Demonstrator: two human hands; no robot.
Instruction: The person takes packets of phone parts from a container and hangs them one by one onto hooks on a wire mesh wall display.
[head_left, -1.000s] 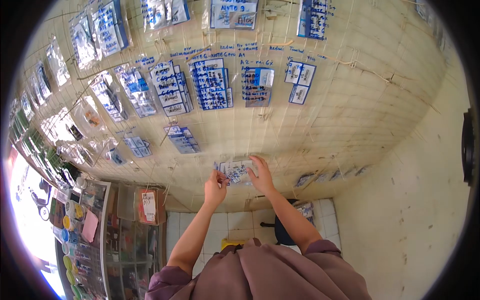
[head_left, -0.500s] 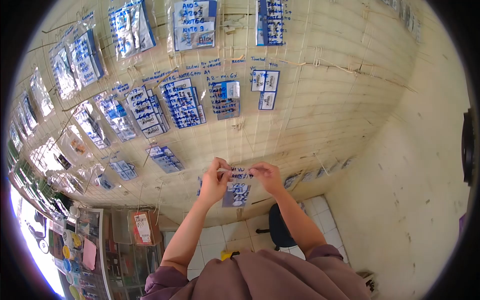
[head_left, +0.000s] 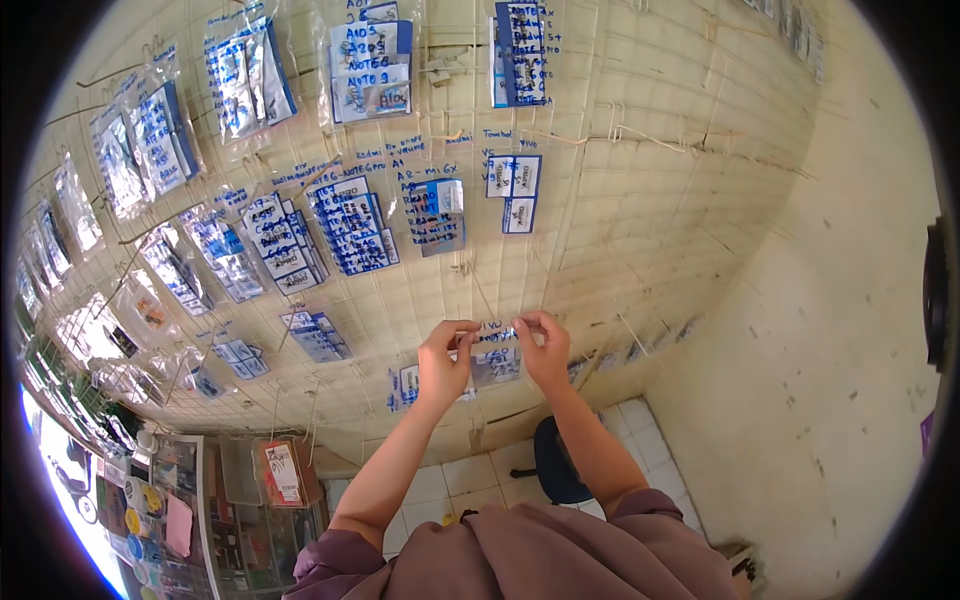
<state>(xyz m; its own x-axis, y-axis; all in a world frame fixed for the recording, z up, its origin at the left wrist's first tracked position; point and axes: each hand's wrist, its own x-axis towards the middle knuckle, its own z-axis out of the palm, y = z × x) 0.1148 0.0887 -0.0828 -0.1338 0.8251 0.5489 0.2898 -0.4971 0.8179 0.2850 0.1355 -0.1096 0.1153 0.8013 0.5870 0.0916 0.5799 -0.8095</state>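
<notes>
**Clear packet up top, pinched at both upper corners: keep it level, film taut**

Clear plastic packet with blue handwriting and a blue-grey lower part [head_left: 496,368] hangs upright between the two hands, in front of the pale wire grid [head_left: 620,230]. Can't tell if its back touches the wires.

Left hand [head_left: 443,368]: thumb and fingers pressed together on the packet's upper left edge. Right hand [head_left: 545,358]: same pinch, upper right edge. Exact fingertip contact is too small to read.

For a good hold, I'd say: equal height both sides, light outward pull so the top doesn't buckle. Pinch the margin only; film looks thin, a hard tug could crease or tear it. Thumbs off the writing. Move both wrists as one, else the packet likely twists.

Around it: small packet with a blue-edged white card [head_left: 409,384] just beside the left hand, lower on the grid. Don't let the left knuckles or forearm snag it. Thin wire hook ends [head_left: 460,268] above; keep the film clear of the tips. Higher up, blue-bordered white cards [head_left: 515,178] and a blue-and-silver bag [head_left: 443,215], both apart from the hands.

Dark blue chair [head_left: 558,465] below the right forearm; mind the elbow.
</notes>
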